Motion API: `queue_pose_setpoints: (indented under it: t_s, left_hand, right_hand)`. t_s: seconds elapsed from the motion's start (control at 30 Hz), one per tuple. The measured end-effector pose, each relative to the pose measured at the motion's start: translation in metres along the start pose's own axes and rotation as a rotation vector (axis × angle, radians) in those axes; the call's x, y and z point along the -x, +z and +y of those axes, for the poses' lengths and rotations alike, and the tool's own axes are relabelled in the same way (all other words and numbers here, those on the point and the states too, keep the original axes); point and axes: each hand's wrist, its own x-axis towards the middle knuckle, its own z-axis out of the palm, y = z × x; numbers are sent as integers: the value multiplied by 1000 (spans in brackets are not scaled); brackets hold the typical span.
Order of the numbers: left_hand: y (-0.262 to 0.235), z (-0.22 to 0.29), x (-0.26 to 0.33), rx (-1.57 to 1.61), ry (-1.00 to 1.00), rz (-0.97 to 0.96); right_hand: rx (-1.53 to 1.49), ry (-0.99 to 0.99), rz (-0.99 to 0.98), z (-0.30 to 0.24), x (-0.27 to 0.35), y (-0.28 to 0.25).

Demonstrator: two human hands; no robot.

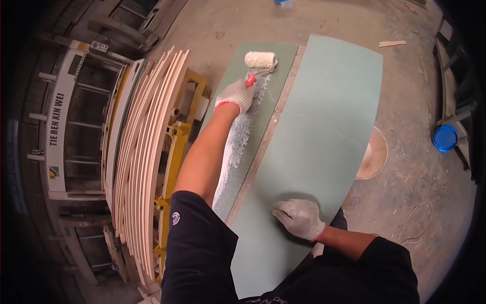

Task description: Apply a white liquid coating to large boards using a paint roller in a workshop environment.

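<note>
My left hand (237, 96), in a white knit glove with a red cuff, grips a paint roller (260, 60) by its red handle. The roller's fluffy white sleeve rests near the far end of a long, narrow green board (276, 81). A streaky white coating (234, 147) covers part of that board, thicker at the near end and patchy toward the roller. To the right lies a wider pale green panel (324, 126). Over its near part, my right hand (299, 218), also gloved, is curled closed, and I see nothing in its fingers.
Left of the boards, a stack of long wooden strips (147, 152) leans by a yellow metal frame (174, 147). A round wooden disc (374, 154) shows past the panel's right edge. Farther right is a blue lid or bucket (445, 139); a wood scrap (392, 44) lies on the floor.
</note>
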Motion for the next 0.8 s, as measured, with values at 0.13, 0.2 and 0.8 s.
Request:
queue_pose_setpoints:
  t_s: [0.13,0.2,0.8]
  left_hand:
    - [27,-49,84,-32,66,-184]
    - [20,-119,184,-307,-56,-361]
    - [12,-39,148,-178,-85,-398]
  right_hand:
    - [159,-55,104,54,-50,-74]
    - [354,7,83,88,-101,-124]
    - [830,70,524,218,-224,-227]
